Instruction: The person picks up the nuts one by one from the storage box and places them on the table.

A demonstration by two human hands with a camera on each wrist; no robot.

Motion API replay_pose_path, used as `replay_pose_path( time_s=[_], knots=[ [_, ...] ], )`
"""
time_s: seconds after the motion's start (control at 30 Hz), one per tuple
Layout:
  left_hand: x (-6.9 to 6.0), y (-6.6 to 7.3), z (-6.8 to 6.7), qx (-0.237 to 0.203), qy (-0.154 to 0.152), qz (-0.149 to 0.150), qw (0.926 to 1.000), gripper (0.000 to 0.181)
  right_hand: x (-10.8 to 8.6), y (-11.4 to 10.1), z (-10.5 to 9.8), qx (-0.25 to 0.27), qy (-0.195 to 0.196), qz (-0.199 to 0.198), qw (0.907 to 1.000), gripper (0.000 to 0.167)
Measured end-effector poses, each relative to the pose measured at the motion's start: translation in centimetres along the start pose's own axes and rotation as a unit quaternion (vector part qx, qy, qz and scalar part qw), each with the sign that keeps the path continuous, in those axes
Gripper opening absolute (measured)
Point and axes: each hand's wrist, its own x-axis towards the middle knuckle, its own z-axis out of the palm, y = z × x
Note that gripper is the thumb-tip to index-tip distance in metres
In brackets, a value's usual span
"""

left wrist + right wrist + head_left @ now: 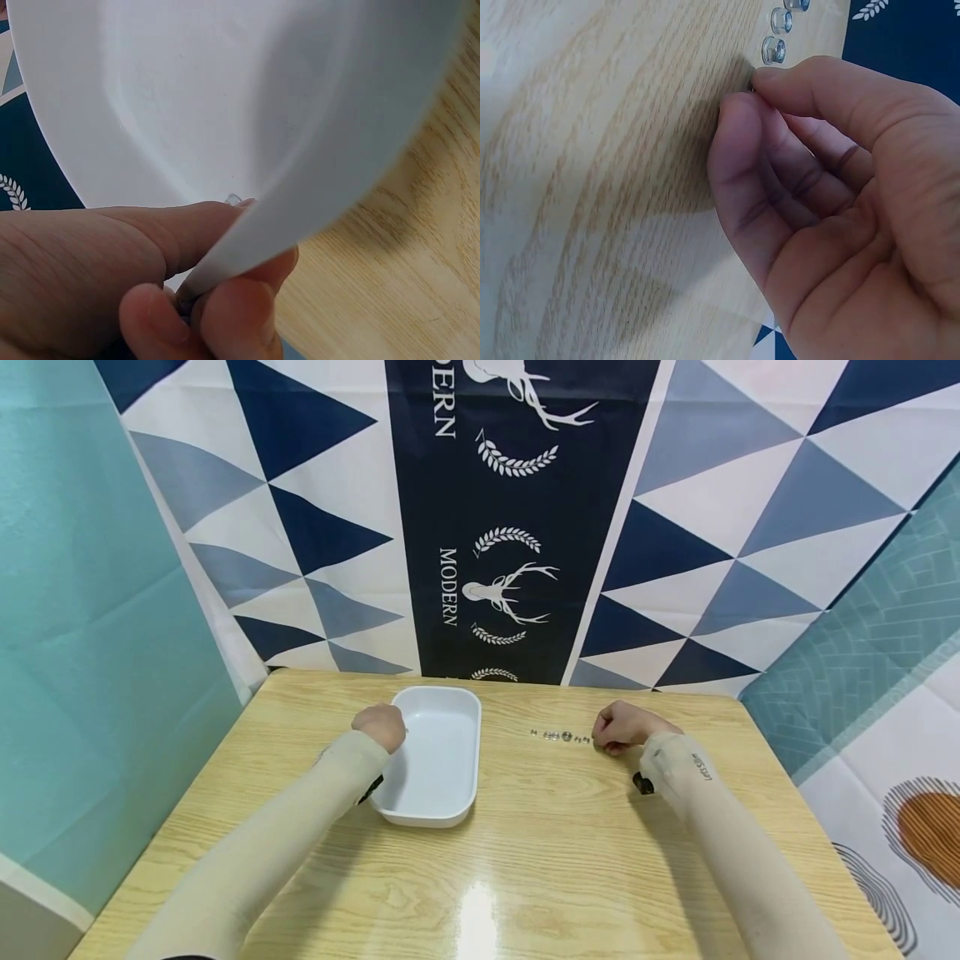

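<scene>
My left hand (pixel 381 727) grips the left rim of a deep white tray (pixel 477 752), its wall pinched between thumb and fingers in the left wrist view. Beside that thumb, just inside the tray, shows a small shiny bit (pixel 235 199), too covered to identify. On the table to the right lies a row of small metal nuts (pixel 567 737); one flanged hex nut (pixel 774 50) is close to my right fingertips. My right hand (pixel 626 727) is at the row's right end, thumb and index fingertips together at the tabletop. Whatever may be between those fingertips is hidden.
A light wood table (pixel 525 868) carries everything. Behind it hangs a patterned cloth (pixel 517 527) with triangles and a dark deer strip. A teal wall covering (pixel 97 610) borders the left side. The tray's raised walls stand between my two hands.
</scene>
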Motion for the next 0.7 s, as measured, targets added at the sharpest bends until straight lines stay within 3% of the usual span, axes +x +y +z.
replay_pose_path(
  time_s=[0.27,0.47,0.7],
  knots=[
    [-0.14,0.00,-0.07,0.000,0.000,-0.002,1.0000,0.039,-0.16,-0.19,0.02,-0.010,-0.002,0.005,0.9999,0.002],
    [0.06,-0.01,-0.03,0.001,-0.003,-0.001,1.0000,0.039,-0.05,-0.14,-0.21,-0.009,-0.010,0.008,0.9999,0.012],
    [0.31,-0.01,0.09,0.004,-0.008,-0.002,1.0000,0.039,-0.24,-0.19,-0.62,-0.014,-0.013,0.024,0.9995,0.012]
  ],
)
